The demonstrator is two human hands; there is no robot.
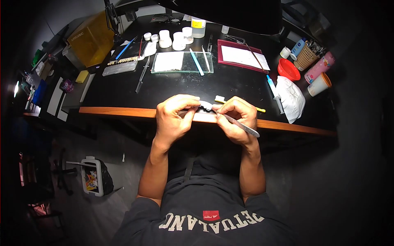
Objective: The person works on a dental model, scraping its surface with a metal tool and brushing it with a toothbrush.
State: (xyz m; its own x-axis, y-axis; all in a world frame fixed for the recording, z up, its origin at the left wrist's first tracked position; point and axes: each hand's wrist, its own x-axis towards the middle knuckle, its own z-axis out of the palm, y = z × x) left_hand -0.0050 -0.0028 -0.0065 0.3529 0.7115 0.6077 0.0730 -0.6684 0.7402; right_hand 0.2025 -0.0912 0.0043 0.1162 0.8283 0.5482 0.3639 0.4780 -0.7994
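Over the table's front edge, my left hand (pixel 174 117) pinches a small white tooth-shaped dental piece (pixel 206 105) between thumb and fingertips. My right hand (pixel 238 117) is closed in a pen grip around a flat grey metal scalpel (pixel 245 128); its handle sticks out toward the lower right. The scalpel's tip end meets or nearly meets the white piece, though the fingers hide the exact contact. Just behind my right hand lies a yellow toothbrush (pixel 221 99) with white bristles, partly covered by the fingers.
A glass slab (pixel 160 67) with paper and a blue-handled tool lies beyond my hands. Beside it are a red-framed pad (pixel 242 57) and several white jars (pixel 165 39). On the right are a syringe (pixel 276 94), a tissue (pixel 290 98) and a red bowl (pixel 289 69).
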